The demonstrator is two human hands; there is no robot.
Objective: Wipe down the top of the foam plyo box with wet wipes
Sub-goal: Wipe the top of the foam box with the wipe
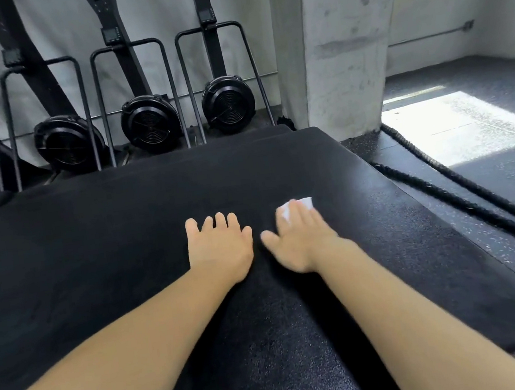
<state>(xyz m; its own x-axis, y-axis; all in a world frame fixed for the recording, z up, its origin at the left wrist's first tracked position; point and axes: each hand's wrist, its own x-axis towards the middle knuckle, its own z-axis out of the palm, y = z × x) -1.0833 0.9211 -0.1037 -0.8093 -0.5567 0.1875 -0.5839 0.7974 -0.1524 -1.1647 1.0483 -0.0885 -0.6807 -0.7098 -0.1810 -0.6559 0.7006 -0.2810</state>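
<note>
The left hand [220, 248] lies flat on the plyo box [93, 249] top, just left of the right hand [301, 241]; a wet wipe [300, 205] lies under the right fingers; fan machines [150, 123] stand behind the box; a pillar [345, 52] stands behind it to the right; ropes [479, 198] lie on the floor to its right.

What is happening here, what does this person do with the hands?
A person is wiping the black top of a foam plyo box. The right hand presses a white wet wipe flat against the surface with straight fingers; it looks blurred, probably mid-stroke. The left hand rests flat on the top beside it, holding nothing.
</note>
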